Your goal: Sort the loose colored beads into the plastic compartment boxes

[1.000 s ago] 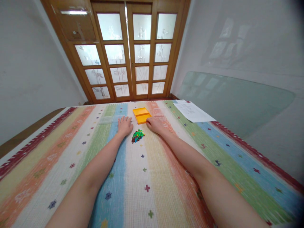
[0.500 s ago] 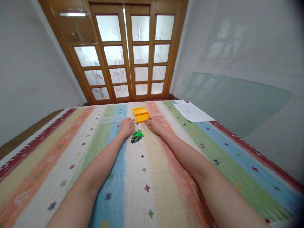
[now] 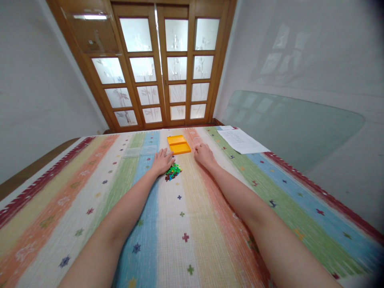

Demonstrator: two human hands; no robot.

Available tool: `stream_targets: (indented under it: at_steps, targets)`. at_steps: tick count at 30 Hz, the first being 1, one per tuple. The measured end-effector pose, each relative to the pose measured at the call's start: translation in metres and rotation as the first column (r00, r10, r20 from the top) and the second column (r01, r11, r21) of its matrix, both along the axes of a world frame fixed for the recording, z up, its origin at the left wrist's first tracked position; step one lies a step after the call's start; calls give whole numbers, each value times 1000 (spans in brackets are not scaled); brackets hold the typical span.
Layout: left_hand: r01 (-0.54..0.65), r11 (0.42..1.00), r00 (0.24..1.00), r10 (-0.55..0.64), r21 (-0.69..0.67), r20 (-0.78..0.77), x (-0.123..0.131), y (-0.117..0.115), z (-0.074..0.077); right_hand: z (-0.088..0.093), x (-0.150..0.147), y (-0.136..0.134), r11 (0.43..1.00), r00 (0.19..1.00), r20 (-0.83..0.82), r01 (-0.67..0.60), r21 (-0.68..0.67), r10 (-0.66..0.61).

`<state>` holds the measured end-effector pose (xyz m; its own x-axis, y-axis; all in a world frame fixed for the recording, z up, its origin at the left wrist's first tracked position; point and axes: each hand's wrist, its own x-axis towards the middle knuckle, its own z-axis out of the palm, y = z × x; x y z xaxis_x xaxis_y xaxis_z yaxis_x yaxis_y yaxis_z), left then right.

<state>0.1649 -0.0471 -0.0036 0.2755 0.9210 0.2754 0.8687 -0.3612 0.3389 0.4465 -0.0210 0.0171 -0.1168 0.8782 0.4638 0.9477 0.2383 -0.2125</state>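
Observation:
My left hand (image 3: 163, 161) rests palm down with its fingers apart, beside the upper left of a heap of small green, dark red, blue and yellow plastic pieces (image 3: 173, 172). Beyond the heap lies an open yellow case (image 3: 180, 149), its two shallow halves spread flat. To the right of the case, my right hand (image 3: 204, 156) has its fingers curled together over the near end of a clear plastic box (image 3: 197, 140). Whatever lies within those fingers is hidden.
A clear plastic case (image 3: 140, 151) lies left of my left hand. Printed paper sheets (image 3: 241, 142) lie at the table's far right. The striped tablecloth (image 3: 192, 208) covers the table. Wooden glass-paned doors (image 3: 163, 92) stand behind; a glass panel (image 3: 294, 120) leans on the right wall.
My right hand has moved right, off the yellow case's corner to the clear box, its fingers curling in. My left hand has shifted slightly right, nearer the heap.

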Motion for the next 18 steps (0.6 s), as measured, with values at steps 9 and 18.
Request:
stream_targets:
  at_steps: [9, 18]
  targets:
    - [-6, 1000, 1000, 6, -3, 1, -4, 5, -3, -2, 2, 2, 992, 991, 57, -124, -8, 124]
    - [13, 1000, 1000, -13, -7, 21, -7, 7, -5, 9, -4, -8, 965, 969, -18, -247, -89, 247]
